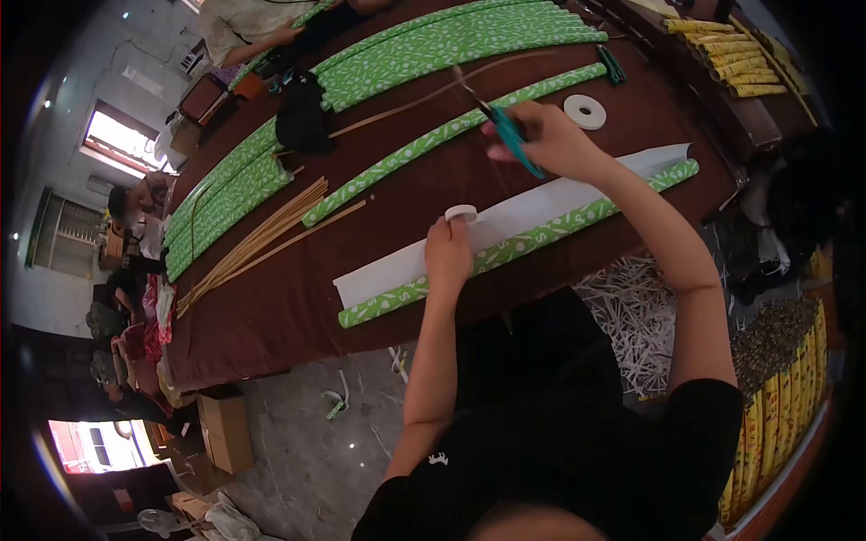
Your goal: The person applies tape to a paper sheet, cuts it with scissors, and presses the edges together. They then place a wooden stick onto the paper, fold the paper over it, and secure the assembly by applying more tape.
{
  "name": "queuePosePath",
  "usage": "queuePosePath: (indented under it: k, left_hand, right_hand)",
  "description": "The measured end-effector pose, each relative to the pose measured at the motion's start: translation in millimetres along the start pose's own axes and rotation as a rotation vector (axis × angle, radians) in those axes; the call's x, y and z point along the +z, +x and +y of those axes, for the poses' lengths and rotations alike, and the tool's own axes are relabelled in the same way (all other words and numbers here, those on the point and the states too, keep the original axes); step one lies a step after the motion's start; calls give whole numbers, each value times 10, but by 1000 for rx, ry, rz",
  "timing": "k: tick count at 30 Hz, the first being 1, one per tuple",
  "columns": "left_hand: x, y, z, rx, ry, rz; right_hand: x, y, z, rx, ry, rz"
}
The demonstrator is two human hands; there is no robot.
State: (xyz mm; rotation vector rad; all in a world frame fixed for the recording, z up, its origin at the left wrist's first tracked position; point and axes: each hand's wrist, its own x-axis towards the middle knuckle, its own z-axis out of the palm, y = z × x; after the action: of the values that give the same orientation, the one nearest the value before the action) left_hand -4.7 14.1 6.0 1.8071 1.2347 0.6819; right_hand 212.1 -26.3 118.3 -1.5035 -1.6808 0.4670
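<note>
My left hand (448,253) holds a small white tape roll (461,213) down on a long white paper sheet (550,200). A green patterned strip (532,236) runs along the sheet's near edge. My right hand (555,140) is raised above the sheet and grips teal-handled scissors (505,131), their blades pointing up and left toward a thin cane strip (433,93). Everything lies on a dark brown table (289,307).
Another white tape roll (585,111) lies to the right of my right hand. Green patterned tubes (451,41) and a bundle of bamboo sticks (262,236) lie farther along the table. Yellow rolls (731,56) are stacked at right. Another person's arm (262,36) rests at the far end.
</note>
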Motion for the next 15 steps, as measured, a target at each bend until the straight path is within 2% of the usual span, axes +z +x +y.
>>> queuePosePath:
  k: [1, 3, 6, 12, 15]
  left_hand:
    - [-5, 9, 4, -61, -43, 1]
    - [-57, -5, 121, -90, -73, -46]
    - [-57, -40, 160, -108, -71, -15]
    - [4, -11, 6, -60, -161, 25]
    - [20, 50, -133, -98, -178, 14]
  right_hand:
    - [-50, -255, 43, 4, -95, -5]
    - [-52, -678, 87, -190, -428, 94]
    - [43, -1075, 220, -53, -577, 46]
    - [264, -1271, 110, 33, -842, 5]
    - [301, -1355, -15, 66, -871, -11]
